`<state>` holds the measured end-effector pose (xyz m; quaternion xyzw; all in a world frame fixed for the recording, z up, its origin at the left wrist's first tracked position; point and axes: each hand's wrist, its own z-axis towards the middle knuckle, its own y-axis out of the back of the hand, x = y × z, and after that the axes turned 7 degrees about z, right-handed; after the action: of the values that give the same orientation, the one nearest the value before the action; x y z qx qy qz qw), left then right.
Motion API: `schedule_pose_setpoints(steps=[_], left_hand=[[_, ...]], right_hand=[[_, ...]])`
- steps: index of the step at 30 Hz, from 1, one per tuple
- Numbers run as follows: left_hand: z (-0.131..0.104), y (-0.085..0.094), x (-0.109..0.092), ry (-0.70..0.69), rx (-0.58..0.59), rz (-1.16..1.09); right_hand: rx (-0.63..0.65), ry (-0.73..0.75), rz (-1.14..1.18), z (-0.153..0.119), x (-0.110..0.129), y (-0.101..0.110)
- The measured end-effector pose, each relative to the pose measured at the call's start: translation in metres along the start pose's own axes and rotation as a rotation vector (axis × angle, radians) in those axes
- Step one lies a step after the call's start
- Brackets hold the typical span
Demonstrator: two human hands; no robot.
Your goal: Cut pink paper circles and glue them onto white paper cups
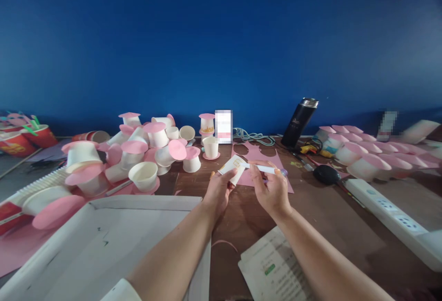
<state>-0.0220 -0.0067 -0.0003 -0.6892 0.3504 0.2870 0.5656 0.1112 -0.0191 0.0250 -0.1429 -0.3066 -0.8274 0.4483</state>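
Note:
My left hand [221, 188] is closed on a small white paper cup [229, 164], tilted over the table, with a yellowish line drawing on its side. My right hand [272, 190] grips a white marker pen [264, 168] lengthwise, and its tip end points left at the drawing, at or very near the surface. Whether the tip touches cannot be made out. Beneath and behind both hands lies a pink sheet [279, 160] with round cut-outs. Just beyond the left hand, an upright white cup [210, 148] stands on a pink disc.
Many white cups with pink discs [155, 128] crowd the left; more stand in rows [369, 165] at right. A white box lid [145, 232] fills the front left. Also around are a black flask [299, 121], a power strip [390, 209], a black mouse-like object [326, 174] and printed papers [272, 264].

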Motion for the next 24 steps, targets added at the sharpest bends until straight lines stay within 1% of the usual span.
schedule_pose_setpoints(steps=[12, 18, 24], left_hand=[[0.0007, 0.0007, 0.0004, -0.015, 0.019, -0.026], [0.0018, 0.0014, 0.001, -0.008, 0.018, -0.04], [0.002, 0.0012, 0.0014, -0.022, 0.009, 0.024]], right_hand=[[-0.004, 0.008, -0.002, -0.0006, -0.0004, 0.0005], [0.004, -0.015, 0.003, -0.0011, -0.0006, 0.0002], [-0.021, -0.032, -0.005, -0.0012, -0.0012, 0.0002]])
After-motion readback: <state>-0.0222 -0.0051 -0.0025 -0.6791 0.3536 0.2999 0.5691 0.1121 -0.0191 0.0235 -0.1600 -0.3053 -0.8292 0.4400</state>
